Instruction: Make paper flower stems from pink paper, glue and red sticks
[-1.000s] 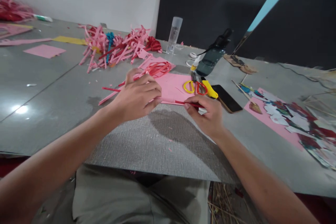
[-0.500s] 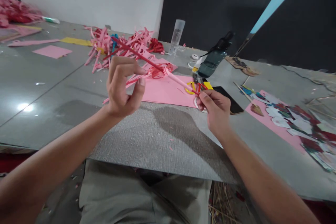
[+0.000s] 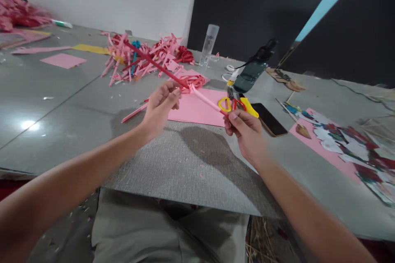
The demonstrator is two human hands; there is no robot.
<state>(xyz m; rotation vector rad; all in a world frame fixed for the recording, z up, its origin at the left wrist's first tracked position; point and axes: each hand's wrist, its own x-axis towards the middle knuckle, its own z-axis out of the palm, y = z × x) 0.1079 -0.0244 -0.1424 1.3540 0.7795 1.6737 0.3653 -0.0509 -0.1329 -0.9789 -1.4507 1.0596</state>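
My right hand (image 3: 245,131) pinches the near end of a thin red stick (image 3: 154,63) wrapped partly in pink paper, held in the air and slanting up to the far left. My left hand (image 3: 160,107) grips the same stick at its middle, where the pink wrapping (image 3: 205,100) begins. Under the stick lies a pink paper sheet (image 3: 194,111) on the grey table (image 3: 61,102). Scissors (image 3: 236,104) with yellow and red handles rest just beyond my right hand.
A heap of pink and red paper strips (image 3: 145,55) lies at the back. A clear tube (image 3: 209,44), a dark bottle (image 3: 251,72) and a phone (image 3: 270,119) stand right of centre. Cut coloured scraps on pink paper (image 3: 339,141) lie at right. A textured grey mat (image 3: 185,168) lies in front.
Both hands lifted the stick off the pink sheet. My left hand then slid from an open pinch to a grip on its middle, and the stick tilted lower.
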